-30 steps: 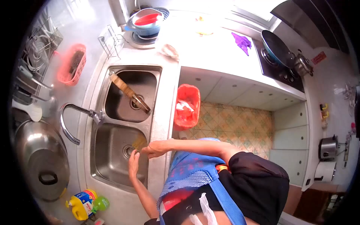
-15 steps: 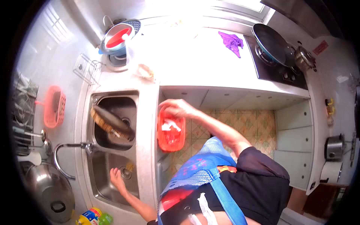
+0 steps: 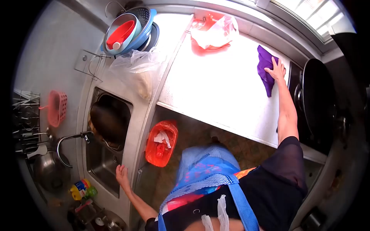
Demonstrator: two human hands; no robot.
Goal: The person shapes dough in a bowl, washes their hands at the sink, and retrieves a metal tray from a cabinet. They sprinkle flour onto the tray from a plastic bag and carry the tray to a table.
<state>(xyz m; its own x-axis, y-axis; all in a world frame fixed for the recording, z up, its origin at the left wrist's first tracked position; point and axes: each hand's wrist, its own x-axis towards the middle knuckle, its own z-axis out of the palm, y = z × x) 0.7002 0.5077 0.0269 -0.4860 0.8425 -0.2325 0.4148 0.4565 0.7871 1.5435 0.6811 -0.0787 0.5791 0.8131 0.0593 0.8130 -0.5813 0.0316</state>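
Observation:
My right hand (image 3: pixel 276 71) reaches across the counter and rests on a crumpled purple cloth (image 3: pixel 265 63), its fingers spread over the cloth's right side. The cloth lies near the stove. My left hand (image 3: pixel 122 176) is by the front rim of the double sink (image 3: pixel 104 165), fingers loosely extended and nothing seen in them. A dark round object with a brown edge (image 3: pixel 110 121) leans in the sink's far basin.
A red bin (image 3: pixel 162 156) with white scraps stands below the counter edge. Behind are an orange-red basket with a plastic bag (image 3: pixel 216 32), stacked bowls and colanders (image 3: pixel 133 29), and a clear bag (image 3: pixel 140 71). A large black wok (image 3: pixel 318 100) sits on the stove at right.
My right hand has left the red bin and moved far right onto the purple cloth. My left hand has shifted from over the near basin to the sink's rim. The view has turned.

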